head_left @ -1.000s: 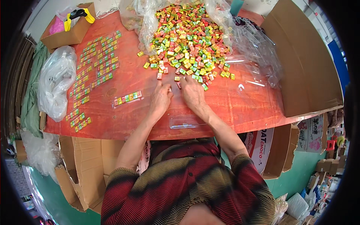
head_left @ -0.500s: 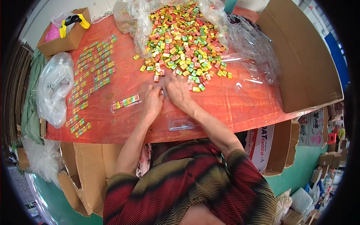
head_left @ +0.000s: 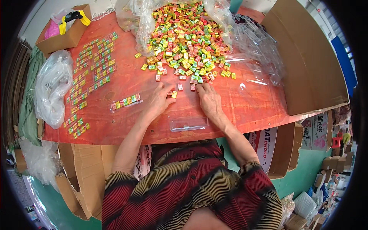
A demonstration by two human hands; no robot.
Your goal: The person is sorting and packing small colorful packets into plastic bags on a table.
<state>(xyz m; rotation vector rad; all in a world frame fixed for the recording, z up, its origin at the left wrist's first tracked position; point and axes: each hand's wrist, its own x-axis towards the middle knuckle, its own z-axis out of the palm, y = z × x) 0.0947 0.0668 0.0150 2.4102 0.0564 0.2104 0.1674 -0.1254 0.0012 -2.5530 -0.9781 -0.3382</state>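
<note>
My left hand [head_left: 156,101] rests on the red table, its thumb and forefinger closed around a small yellow box [head_left: 174,94] and a red one beside it. A pink-red box [head_left: 180,87] lies just beyond those fingertips. My right hand [head_left: 211,102] is at the near edge of a heap of small coloured boxes [head_left: 188,42], fingers stretched forward and touching the boxes there. Next to its fingertips sits a red box [head_left: 193,87]. Between my forearms is a clear plastic tray [head_left: 188,124]. Left of my left hand, another clear tray holds a row of boxes [head_left: 126,101].
Several rows of boxes [head_left: 101,69] cover the table's left side. A clear plastic bag [head_left: 55,90] and a carton [head_left: 63,38] stand at the left edge. At right are piled clear trays [head_left: 257,50] and a tall cardboard box [head_left: 306,57].
My right hand has moved right, away from my left hand, to the heap's near edge. Loose boxes now show between the hands, and the yellow box shows at my left fingertips.
</note>
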